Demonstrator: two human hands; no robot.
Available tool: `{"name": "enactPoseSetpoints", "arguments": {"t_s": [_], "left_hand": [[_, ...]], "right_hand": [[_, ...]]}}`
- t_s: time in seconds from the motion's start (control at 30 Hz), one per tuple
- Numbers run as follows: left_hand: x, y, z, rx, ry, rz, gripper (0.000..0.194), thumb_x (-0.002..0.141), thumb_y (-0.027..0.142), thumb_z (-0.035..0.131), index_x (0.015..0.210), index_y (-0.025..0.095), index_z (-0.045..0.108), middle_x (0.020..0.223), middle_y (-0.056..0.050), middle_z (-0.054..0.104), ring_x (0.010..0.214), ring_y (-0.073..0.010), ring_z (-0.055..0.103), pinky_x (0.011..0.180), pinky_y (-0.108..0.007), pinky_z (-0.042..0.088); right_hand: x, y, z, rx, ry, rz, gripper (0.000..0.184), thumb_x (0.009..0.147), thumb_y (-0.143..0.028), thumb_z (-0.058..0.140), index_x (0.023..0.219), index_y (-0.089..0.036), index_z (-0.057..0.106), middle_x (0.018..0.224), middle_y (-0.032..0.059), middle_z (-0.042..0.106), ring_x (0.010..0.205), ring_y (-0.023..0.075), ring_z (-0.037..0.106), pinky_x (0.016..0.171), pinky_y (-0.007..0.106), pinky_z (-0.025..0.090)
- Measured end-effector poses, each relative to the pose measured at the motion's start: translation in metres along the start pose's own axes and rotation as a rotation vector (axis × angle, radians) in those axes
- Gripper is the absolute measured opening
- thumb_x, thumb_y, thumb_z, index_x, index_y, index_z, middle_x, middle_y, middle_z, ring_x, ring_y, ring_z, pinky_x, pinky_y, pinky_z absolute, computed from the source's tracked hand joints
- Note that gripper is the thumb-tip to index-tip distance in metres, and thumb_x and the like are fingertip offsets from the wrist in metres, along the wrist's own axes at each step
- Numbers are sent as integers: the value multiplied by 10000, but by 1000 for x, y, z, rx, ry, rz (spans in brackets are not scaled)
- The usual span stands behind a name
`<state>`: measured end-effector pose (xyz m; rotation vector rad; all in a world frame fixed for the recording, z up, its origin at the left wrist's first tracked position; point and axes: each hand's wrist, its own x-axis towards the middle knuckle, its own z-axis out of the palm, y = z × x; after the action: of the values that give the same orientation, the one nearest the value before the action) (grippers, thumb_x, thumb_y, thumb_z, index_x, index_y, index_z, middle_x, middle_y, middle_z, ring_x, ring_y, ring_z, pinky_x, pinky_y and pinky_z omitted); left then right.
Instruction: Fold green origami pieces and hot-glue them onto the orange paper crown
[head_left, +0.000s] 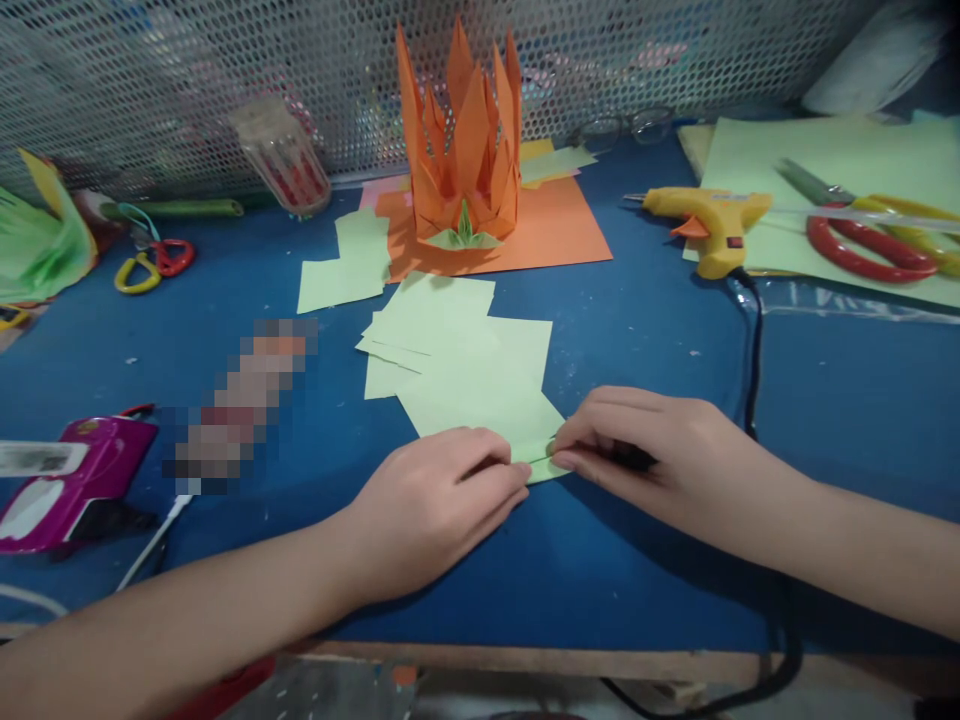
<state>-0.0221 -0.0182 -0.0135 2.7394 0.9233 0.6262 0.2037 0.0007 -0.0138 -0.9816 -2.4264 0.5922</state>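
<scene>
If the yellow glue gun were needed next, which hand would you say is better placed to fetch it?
Probably the right hand: the glue gun lies beyond it, toward the right. The left hand is farther away. Both, though, are at the green paper.

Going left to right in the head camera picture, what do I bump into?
Small scissors with red and yellow handles, clear jar with red contents, bare left hand, bare right hand, large scissors with a red handle.

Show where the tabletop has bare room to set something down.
Bare patches of blue tabletop: right of the black cord, above the right forearm; between that cord and the central green sheets. Crowded: around the orange paper model, right of the glue gun, and at the left hand and right hand.
</scene>
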Motion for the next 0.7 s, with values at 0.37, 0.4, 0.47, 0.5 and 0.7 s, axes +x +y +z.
{"name": "enactPoseSetpoints", "arguments": {"t_s": [0.37, 0.4, 0.47, 0.5, 0.7], "left_hand": [[-3, 8, -3, 378, -34, 327, 187, 894, 108, 540, 914, 0, 691, 922, -171, 701, 769, -260, 645, 612, -354, 535], [-4, 9, -4, 397, -49, 343, 187, 888, 108, 552, 931, -13, 688, 942, -185, 702, 784, -270, 653, 619, -359, 541], [-7, 11, -4, 436, -62, 367, 221, 882, 122, 574, 992, -44, 669, 980, -211, 700, 815, -285, 663, 651, -369, 553], [-8, 11, -5, 452, -64, 376, 255, 882, 130, 581, 1037, -59, 652, 1000, -219, 698, 842, -292, 665, 678, -374, 557], [-8, 11, -6, 407, -74, 353, 321, 899, 131, 551, 1158, -53, 600, 999, -191, 705, 889, -280, 655, 698, -370, 564]], "right_hand": [[0, -2, 1, 60, -28, 99, 114, 882, -176, 534, 785, -201, 588, 651, -27, 499, 539, 80, 449, 469, 197, 355], [0, -2, 1, 65, -32, 110, 114, 882, -175, 534, 785, -202, 588, 654, -26, 500, 540, 81, 448, 469, 198, 354], [0, -3, 1, 71, -34, 130, 113, 881, -175, 536, 786, -203, 588, 660, -25, 504, 541, 80, 448, 470, 199, 355], [0, -3, 1, 72, -33, 137, 113, 881, -175, 536, 785, -203, 588, 662, -24, 504, 541, 80, 447, 470, 200, 355], [-1, -4, 2, 73, -37, 163, 121, 883, -174, 526, 782, -206, 585, 683, -15, 508, 572, 90, 465, 491, 211, 369]]}}
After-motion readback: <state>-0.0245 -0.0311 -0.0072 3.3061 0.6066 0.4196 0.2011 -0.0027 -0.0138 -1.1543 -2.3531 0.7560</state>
